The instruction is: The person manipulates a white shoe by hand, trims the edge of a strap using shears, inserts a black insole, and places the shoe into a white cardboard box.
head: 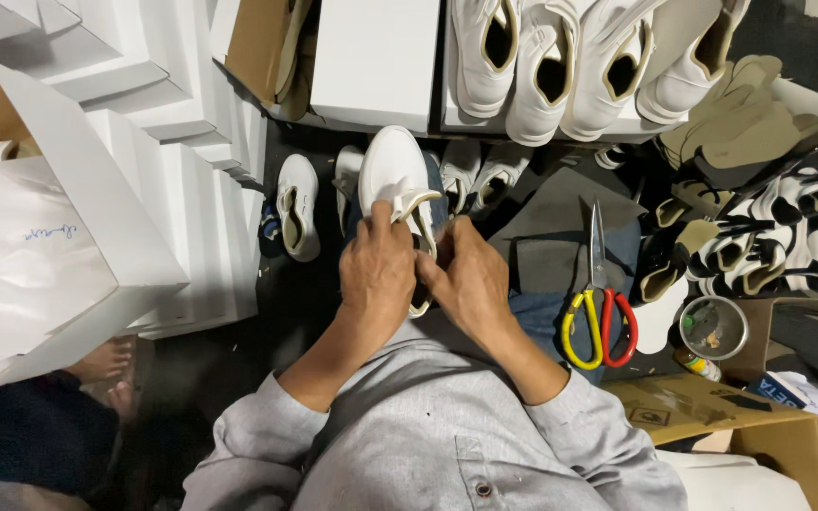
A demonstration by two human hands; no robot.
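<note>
White shoe [395, 175], toe pointing away from you, rests on your lap in front of the shelf of finished white shoes [560, 66]. Your left hand [376, 274] grips its opening and tongue; your right hand [471, 284] pinches the collar at its right side. Keep the shoe steadied with both hands, working clear of the scissors [598, 303] lying near your right wrist.
</note>
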